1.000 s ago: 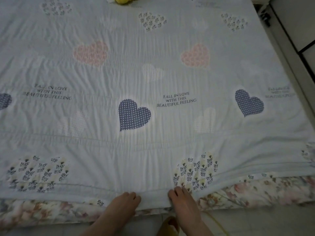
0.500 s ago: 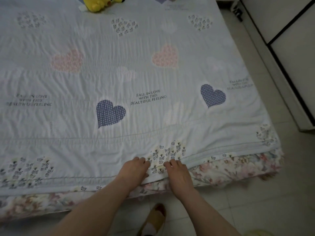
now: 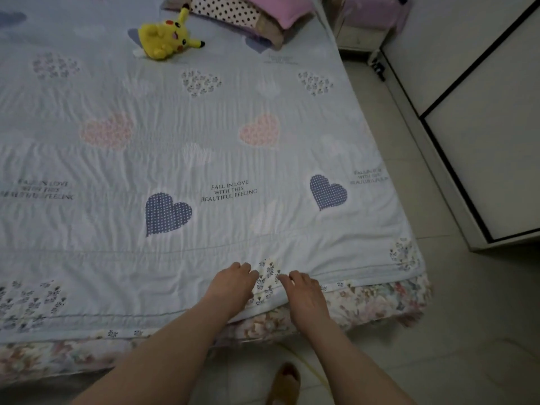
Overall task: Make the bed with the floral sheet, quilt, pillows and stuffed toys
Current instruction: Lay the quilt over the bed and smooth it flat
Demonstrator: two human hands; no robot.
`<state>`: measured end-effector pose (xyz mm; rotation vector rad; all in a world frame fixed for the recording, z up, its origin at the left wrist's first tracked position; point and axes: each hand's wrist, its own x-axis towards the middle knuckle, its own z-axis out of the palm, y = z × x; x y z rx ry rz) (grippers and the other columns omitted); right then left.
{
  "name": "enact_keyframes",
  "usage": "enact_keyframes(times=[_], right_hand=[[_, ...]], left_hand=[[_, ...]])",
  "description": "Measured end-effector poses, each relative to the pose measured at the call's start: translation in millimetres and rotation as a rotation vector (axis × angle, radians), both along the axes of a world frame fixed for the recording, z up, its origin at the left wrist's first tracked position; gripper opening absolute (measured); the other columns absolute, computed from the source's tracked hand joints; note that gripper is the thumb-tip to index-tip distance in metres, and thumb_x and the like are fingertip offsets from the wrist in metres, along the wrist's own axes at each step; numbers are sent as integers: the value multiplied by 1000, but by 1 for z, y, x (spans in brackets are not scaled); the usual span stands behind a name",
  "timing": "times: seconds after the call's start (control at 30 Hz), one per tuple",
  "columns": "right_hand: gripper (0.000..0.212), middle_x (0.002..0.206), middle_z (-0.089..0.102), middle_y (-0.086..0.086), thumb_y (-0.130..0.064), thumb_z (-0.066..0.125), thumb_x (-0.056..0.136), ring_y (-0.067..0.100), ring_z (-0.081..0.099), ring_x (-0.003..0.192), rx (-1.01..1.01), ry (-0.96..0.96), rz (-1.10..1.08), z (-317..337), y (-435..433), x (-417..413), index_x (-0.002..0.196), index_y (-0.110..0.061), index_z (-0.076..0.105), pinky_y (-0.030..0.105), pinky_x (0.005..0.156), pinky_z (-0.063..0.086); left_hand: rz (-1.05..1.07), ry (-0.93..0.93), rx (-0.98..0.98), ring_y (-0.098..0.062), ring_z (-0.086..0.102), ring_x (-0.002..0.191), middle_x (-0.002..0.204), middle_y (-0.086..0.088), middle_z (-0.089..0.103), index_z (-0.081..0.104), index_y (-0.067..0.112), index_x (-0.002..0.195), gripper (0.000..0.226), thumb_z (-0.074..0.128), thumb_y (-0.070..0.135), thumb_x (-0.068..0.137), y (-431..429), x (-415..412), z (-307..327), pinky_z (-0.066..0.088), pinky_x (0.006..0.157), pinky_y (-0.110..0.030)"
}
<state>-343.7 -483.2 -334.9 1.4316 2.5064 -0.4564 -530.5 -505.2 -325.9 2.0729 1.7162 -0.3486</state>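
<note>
A pale blue quilt (image 3: pixel 204 159) printed with hearts lies spread flat over the bed. The floral sheet (image 3: pixel 365 299) shows as a strip under its near edge. My left hand (image 3: pixel 233 283) and my right hand (image 3: pixel 305 290) sit side by side on the quilt's near edge, fingers curled into the fabric on either side of a flower-print heart, which bunches slightly between them. A yellow stuffed toy (image 3: pixel 166 35) lies on its side at the far end. Beside it are a polka-dot pillow (image 3: pixel 228 8) and a pink pillow (image 3: pixel 280 7).
Tiled floor (image 3: pixel 438 331) runs along the bed's right side and foot. A white cabinet (image 3: pixel 482 112) with a dark seam stands at the right. A small nightstand (image 3: pixel 359 36) is by the bed's far corner. My slippered foot (image 3: pixel 286 381) is at the bed's foot.
Both hands have slid to the right along the quilt's near edge and a little onto it. The view has lifted, bringing the toy and pillows into sight.
</note>
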Motion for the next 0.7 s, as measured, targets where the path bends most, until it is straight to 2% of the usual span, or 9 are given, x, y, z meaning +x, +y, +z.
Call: enact_keyframes(times=[0.13, 0.23, 0.37, 0.5, 0.6, 0.7], right_hand=[[69, 137, 44, 5, 0, 56, 82, 28, 42, 126, -14, -23, 44, -10, 26, 41, 145, -21, 36, 37, 103, 33], [61, 138, 44, 8, -8, 57, 86, 30, 43, 126, -31, -41, 67, -23, 45, 86, 143, -19, 39, 38, 104, 33], [59, 128, 56, 10, 2, 57, 79, 34, 53, 119, -33, -35, 54, -55, 74, 146, 135, -15, 53, 43, 97, 41], [56, 136, 52, 7, -1, 53, 85, 32, 45, 127, -73, -64, 72, -75, 94, 173, 138, -17, 48, 42, 104, 34], [56, 130, 52, 6, -7, 63, 79, 30, 47, 121, -90, -116, 81, -100, 113, 194, 132, -18, 50, 40, 99, 36], [48, 119, 54, 6, -5, 62, 77, 30, 51, 112, -104, -94, 72, -131, 122, 205, 122, -17, 55, 38, 90, 39]], left_hand=[[47, 3, -28, -26, 46, 118, 130, -8, 47, 45, 13, 129, 39, 57, 29, 96, 14, 51, -6, 45, 89, -36], [83, -5, -55, -26, 45, 119, 130, -8, 46, 44, 13, 129, 38, 55, 27, 96, 29, 100, -22, 44, 91, -37], [99, -39, -69, -26, 44, 116, 127, -9, 47, 45, 13, 129, 36, 54, 17, 95, 55, 165, -57, 44, 89, -36], [119, -60, -74, -26, 45, 114, 126, -8, 46, 45, 13, 128, 36, 55, 17, 94, 69, 188, -84, 44, 90, -36], [133, -38, -88, -26, 46, 112, 126, -8, 46, 44, 14, 126, 33, 54, 18, 95, 78, 198, -110, 45, 89, -36], [164, -2, -119, -24, 47, 109, 124, -6, 46, 43, 16, 127, 38, 57, 21, 93, 79, 203, -137, 44, 84, -34]])
